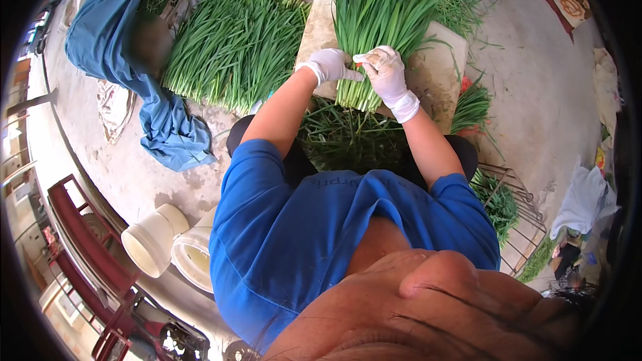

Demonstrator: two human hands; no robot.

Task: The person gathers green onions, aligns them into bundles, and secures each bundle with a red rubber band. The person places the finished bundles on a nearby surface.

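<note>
A thick bunch of garlic chives [383,12] lies on a pale, dirt-stained board [435,72], its cut stem ends towards me. My left hand [331,66], in a white glove, grips the bunch's left side with the thumb across the stems. At the front of the stems, my gloved right hand [385,71] has its fingertips pinched around a small red tie [358,64]. Most of the tie is hidden by the fingers and leaves. To the left is a broad pile of garlic chives [235,45].
Loose leaves [351,133] lie below the board between my knees. A smaller chive bundle [471,108] with red ties and a wire basket [519,210] of greens are on the right. Blue cloth [173,130] and white buckets [153,240] are on the left.
</note>
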